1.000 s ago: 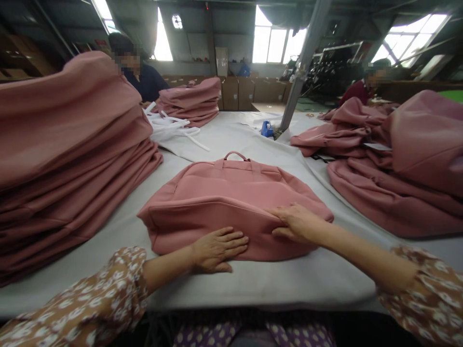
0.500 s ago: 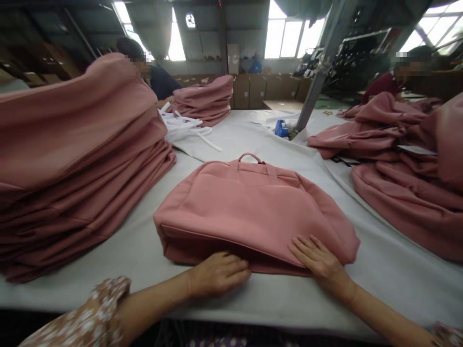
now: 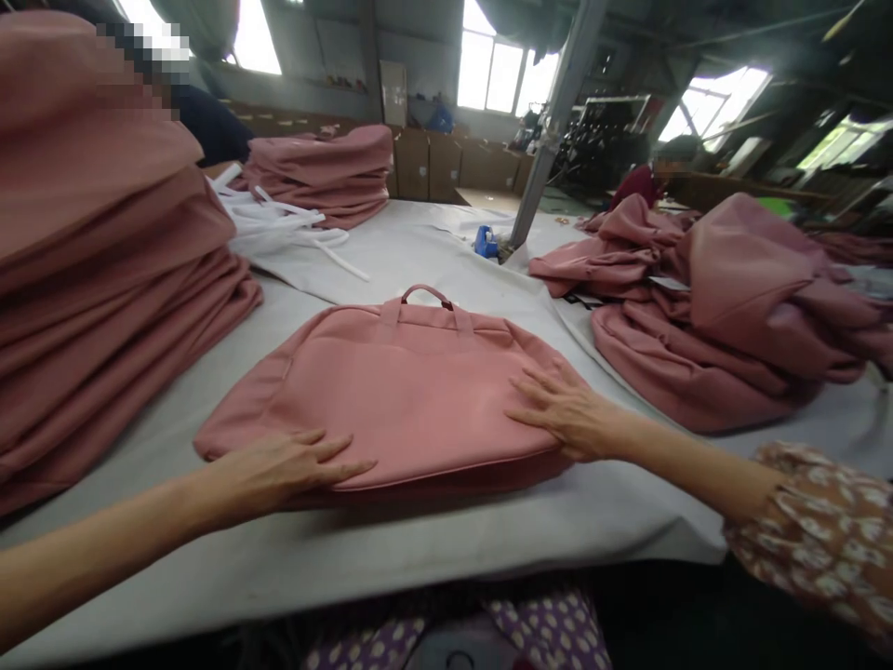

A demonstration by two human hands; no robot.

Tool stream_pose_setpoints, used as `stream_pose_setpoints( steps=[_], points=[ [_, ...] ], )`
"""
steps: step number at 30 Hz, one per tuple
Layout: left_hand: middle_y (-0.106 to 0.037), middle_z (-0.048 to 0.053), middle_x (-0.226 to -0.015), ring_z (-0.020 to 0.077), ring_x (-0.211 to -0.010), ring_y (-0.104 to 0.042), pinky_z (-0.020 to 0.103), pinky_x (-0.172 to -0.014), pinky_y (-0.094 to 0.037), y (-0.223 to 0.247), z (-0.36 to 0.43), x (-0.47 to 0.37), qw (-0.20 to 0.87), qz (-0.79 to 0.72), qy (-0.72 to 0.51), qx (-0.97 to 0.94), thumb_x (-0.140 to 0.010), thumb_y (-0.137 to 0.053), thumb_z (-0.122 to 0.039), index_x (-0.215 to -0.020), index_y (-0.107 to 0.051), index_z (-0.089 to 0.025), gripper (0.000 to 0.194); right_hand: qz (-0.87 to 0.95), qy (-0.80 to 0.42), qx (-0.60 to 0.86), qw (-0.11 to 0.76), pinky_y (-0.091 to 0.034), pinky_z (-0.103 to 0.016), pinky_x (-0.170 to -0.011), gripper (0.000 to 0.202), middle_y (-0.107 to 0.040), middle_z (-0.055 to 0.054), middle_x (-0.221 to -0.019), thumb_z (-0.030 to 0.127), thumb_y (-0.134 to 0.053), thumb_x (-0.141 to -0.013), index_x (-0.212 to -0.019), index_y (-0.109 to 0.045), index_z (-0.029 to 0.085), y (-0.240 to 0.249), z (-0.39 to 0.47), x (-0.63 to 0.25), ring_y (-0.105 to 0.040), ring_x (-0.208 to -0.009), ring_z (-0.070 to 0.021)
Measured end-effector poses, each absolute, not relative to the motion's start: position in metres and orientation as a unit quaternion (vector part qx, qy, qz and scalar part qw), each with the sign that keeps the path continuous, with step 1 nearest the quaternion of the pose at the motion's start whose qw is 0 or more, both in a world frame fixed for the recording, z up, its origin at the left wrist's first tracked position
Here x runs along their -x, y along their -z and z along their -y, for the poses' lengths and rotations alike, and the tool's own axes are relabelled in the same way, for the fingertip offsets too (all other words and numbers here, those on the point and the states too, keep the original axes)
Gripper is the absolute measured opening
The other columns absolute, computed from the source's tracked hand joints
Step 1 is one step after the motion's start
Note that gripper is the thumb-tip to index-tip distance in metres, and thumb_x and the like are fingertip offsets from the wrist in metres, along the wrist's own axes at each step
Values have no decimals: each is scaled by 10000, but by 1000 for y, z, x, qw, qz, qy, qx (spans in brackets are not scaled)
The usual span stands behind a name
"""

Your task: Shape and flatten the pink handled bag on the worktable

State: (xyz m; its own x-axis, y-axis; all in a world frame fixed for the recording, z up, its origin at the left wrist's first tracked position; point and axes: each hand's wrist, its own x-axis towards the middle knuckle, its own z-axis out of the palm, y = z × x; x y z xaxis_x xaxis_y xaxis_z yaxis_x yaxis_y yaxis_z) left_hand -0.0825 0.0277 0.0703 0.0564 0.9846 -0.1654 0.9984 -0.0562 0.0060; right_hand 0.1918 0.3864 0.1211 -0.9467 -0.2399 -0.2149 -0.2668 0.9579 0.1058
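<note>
Two bare hands flat on one pink bag, nothing gripped. Far left: tall stack of folded pink bags on the table. Behind it, loose white straps and a smaller pink stack. Left hand palm down, fingers spread, pressing the bag's near left corner; grip fully open, closed on nothing. Bag lying flat at the middle of the table, carry handle at its far edge. Beyond it, small blue object beside a slanted metal post. Right hand likewise spread and open, resting on the bag's right end, holding nothing. Far right: heap of crumpled pink bags.
</note>
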Motion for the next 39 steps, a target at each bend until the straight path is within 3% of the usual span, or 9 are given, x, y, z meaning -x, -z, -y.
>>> stream_pose_setpoints(
  steps=[5,12,19,24,27,29,34,36,39],
  points=[
    [-414,28,-1505,429,-1288,-450,780,-1007,-175,-61,-5,71,72,-706,113,-695,-705,-423,-9,-1448,-159,-543,952,-976,-19,110,186,-264,-670,-1050,888,-323,-171,-1515,80,-552,-674,-1493,-291,303,-109,-390,-209,-280,-1386,-392],
    [-225,25,-1592,510,-1385,-227,785,-980,-207,1,19,62,78,-737,39,-670,-927,-492,-320,-1422,-247,-554,601,-992,-65,84,71,-185,-700,-1062,788,-278,-152,-1540,169,-608,-774,-1482,-309,345,-48,-371,-245,-244,-1389,-423],
    [-159,49,-1610,468,-1415,-138,754,-1031,-126,20,13,61,31,-747,-4,-664,-922,-469,-559,-1436,-249,-537,560,-997,-28,50,47,-142,-739,-1049,827,-173,-212,-1558,589,-620,-819,-1501,-284,264,-6,-375,-241,-118,-1416,-453],
    [-175,69,-1605,488,-1393,-193,744,-1015,-160,20,12,64,0,-732,-2,-681,-904,-453,-614,-1452,-241,-505,597,-984,13,41,175,-261,-741,-1007,860,-224,-269,-1520,710,-496,-854,-1510,-267,203,-58,-364,-212,-203,-1378,-493],
    [-196,72,-1600,490,-1399,-187,754,-1020,-154,18,12,66,15,-732,-9,-681,-893,-456,-635,-1446,-266,-498,601,-962,-3,-3,272,-416,-625,-953,593,-586,-249,-1247,537,-552,-912,-1355,-526,144,-142,-333,-168,-552,-1152,-432],
    [-189,64,-1602,478,-1412,-165,749,-1040,-140,17,12,67,37,-736,-17,-676,-890,-465,-633,-1441,-289,-489,595,-980,-55,25,189,-331,-661,-1012,433,-709,-157,-942,441,-535,-950,-1232,-608,122,-200,-312,-136,-651,-972,-363],
    [-175,56,-1607,481,-1418,-125,788,-1022,-107,20,12,65,76,-748,-32,-659,-876,-474,-659,-1436,-290,-500,611,-903,-71,206,-370,-62,-622,-1150,501,-471,-82,-1434,328,-394,-1011,-1488,-282,222,-210,-315,-141,-393,-1345,-282],
    [-169,51,-1608,475,-1419,-128,794,-1021,-105,18,12,61,89,-747,-42,-658,-871,-473,-669,-1428,-294,-517,604,-909,-63,123,-393,-118,-572,-1165,583,-519,-92,-1391,353,-380,-999,-1526,-176,207,-140,-344,-171,-433,-1317,-269],
    [-200,96,-1592,506,-1405,-157,822,-978,-149,-6,3,53,125,-743,-25,-657,-834,-471,-722,-1422,-308,-521,643,-969,-91,88,-211,-384,-515,-1053,689,-542,-101,-1364,475,-457,-944,-1522,-216,187,-16,-394,-197,-548,-1199,-301]
  ],
)
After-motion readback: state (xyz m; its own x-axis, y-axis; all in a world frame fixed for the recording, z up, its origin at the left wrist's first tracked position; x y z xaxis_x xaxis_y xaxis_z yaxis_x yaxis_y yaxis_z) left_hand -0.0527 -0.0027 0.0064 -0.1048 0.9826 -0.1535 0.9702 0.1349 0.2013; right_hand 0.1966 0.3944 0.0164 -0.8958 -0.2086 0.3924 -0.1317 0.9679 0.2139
